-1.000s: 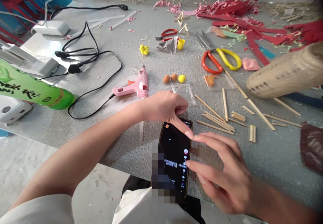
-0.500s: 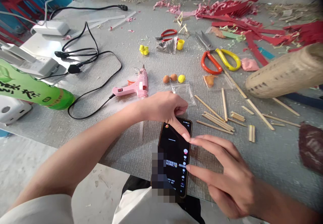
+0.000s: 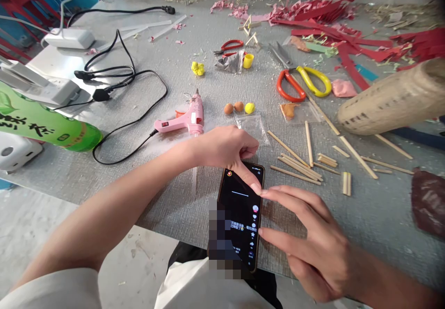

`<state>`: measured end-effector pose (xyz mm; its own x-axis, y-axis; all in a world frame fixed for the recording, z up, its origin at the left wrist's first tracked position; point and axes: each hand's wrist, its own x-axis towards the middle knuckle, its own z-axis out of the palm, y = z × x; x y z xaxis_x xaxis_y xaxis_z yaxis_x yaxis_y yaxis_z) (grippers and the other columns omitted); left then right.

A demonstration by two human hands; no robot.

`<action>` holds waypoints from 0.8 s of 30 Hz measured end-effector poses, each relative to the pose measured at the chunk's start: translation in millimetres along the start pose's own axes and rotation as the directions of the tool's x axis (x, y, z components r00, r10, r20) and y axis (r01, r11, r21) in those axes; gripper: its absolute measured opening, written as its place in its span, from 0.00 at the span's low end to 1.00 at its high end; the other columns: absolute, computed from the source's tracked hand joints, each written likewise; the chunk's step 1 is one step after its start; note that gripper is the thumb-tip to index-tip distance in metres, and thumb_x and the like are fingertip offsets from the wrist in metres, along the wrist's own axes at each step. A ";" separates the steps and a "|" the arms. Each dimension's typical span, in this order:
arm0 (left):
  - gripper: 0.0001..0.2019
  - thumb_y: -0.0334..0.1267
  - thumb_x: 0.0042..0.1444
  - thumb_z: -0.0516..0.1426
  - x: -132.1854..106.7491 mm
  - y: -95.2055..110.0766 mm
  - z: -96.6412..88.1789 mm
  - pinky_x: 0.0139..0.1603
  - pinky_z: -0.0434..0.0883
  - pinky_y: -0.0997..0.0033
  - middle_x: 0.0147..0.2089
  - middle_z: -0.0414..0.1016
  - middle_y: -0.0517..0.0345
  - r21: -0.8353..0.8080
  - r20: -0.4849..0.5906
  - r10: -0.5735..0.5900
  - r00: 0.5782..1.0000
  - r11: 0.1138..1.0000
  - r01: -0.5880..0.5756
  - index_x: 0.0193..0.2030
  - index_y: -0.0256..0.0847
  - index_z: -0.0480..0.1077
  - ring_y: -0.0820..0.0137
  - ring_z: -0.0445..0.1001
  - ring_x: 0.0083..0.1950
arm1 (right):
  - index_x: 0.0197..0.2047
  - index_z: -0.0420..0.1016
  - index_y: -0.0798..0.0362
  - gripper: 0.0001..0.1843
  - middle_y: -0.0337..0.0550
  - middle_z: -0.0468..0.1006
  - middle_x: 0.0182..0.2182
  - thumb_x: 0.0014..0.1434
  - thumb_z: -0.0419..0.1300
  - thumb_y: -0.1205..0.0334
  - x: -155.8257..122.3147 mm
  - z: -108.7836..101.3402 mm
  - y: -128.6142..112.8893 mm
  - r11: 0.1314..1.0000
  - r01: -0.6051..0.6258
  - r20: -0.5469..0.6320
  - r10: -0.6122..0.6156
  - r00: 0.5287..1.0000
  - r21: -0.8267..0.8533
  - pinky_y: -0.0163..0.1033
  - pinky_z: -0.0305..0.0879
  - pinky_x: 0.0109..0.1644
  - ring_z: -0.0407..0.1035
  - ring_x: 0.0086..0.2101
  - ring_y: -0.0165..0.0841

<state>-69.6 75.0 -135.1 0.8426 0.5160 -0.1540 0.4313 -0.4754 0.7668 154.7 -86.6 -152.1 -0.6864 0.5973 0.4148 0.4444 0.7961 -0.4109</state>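
Observation:
A black phone (image 3: pixel 239 216) lies at the near edge of the grey table (image 3: pixel 194 197), its screen lit. My left hand (image 3: pixel 225 149) rests over the phone's top, index finger pointing down onto the screen, other fingers curled. My right hand (image 3: pixel 306 239) lies at the phone's right side with its fingers stretched out, the fingertips touching the phone's right edge. Neither hand holds anything.
Thin wooden sticks (image 3: pixel 299 165) lie right of the phone. Behind are a pink glue gun (image 3: pixel 184 116) with black cable, small clay balls (image 3: pixel 239 108), red-and-yellow scissors (image 3: pixel 302 84), red paper scraps (image 3: pixel 330 26), a woven roll (image 3: pixel 392 100) and a green bottle (image 3: pixel 45 123) at left.
My right hand's fingers have slid slightly along the phone's right edge and the screen content has shifted. My left hand has barely moved.

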 end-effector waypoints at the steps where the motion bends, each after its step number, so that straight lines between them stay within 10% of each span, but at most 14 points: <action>1: 0.34 0.66 0.42 0.68 -0.1 0.1 -0.1 0.32 0.45 0.68 0.22 0.53 0.69 -0.002 0.000 0.007 1.000 1.000 -0.007 0.24 0.40 0.56 0.79 0.46 0.27 | 0.44 0.77 0.56 0.20 0.64 0.58 0.66 0.52 0.50 0.72 -0.2 -0.3 -0.1 1.000 0.000 -0.001 0.000 1.000 -0.001 0.62 0.68 0.55 0.58 0.63 0.53; 24: 0.32 0.63 0.45 0.68 0.7 -0.9 -0.2 0.32 0.46 0.69 0.23 0.54 0.70 -0.016 0.001 0.019 1.000 1.000 -0.019 0.25 0.39 0.57 0.79 0.47 0.28 | 0.51 0.73 0.57 0.23 0.62 0.59 0.67 0.52 0.51 0.71 -3.2 2.1 0.0 0.999 -0.044 -0.020 0.043 0.999 -0.008 0.61 0.63 0.60 0.58 0.65 0.53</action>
<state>-69.5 75.9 -135.8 0.8512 0.5058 -0.1400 0.4097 -0.4736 0.7796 155.7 -88.7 -155.1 -0.6547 0.6331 0.4129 0.4786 0.7701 -0.4218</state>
